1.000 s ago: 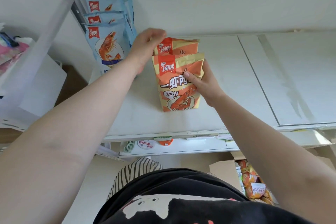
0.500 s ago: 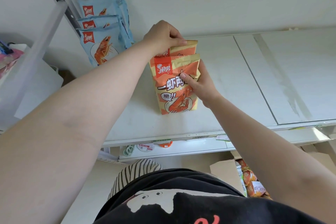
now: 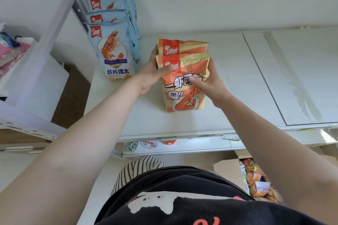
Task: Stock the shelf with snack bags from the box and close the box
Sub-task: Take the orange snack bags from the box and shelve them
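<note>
Your left hand [image 3: 151, 76] has dropped from the top of the rear orange bag [image 3: 182, 46] to the left edge of both bags, thumb across the front bag [image 3: 184, 86]

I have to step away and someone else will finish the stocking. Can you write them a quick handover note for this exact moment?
Left hand and right hand: each has a grip on a side of the front orange snack bag, standing on the shelf.
A second orange bag stands behind it; blue snack bags are lined up to the left.
Done: two orange bags shelved.
Left: the box on the floor is open and holds more bags; shelve them, then close it.
</note>
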Motion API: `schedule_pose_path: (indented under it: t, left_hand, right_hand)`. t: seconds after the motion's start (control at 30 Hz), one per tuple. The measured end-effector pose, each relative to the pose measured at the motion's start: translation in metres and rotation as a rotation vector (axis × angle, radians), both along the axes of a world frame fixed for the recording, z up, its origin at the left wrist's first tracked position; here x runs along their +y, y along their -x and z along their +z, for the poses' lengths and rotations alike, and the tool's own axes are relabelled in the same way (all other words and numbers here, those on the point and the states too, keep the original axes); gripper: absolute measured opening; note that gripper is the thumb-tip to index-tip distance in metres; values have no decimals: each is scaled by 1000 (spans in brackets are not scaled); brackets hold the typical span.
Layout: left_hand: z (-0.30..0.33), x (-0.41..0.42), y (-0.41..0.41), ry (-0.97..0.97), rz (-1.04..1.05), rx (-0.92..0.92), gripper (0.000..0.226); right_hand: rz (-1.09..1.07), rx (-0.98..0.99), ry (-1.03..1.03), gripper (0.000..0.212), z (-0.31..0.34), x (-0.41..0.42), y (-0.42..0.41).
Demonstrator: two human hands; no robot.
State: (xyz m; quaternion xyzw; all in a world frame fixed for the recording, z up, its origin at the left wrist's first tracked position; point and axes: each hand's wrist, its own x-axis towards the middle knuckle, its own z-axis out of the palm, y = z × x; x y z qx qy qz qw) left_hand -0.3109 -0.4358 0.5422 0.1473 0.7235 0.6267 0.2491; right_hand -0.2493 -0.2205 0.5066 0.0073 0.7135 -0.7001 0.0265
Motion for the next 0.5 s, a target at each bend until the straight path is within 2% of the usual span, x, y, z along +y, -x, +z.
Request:
schedule_pose_path:
  t: [0.17,0.23,0.33,0.43,0.5]
  left_hand:
    - [-2,-13,4,128,-132,77,138]
    - [4,-12,7,166,-127,107,136]
    - [10,-10,8,230,-89,182,118]
    - [13,-11,10,289,-48,218,95]
    - [19,-9,9,316,-22,279,97]
  right_hand:
    - [267,-93,-130,116,-10,14,-10]
    - [270,-116,-153,121,-16,11,-7]
    - [227,-130,-173,124,-19,6,-5]
    - [154,-123,-195,115,-19,3,-7]
    - [129,-114,-195,111,-19,2,-8]
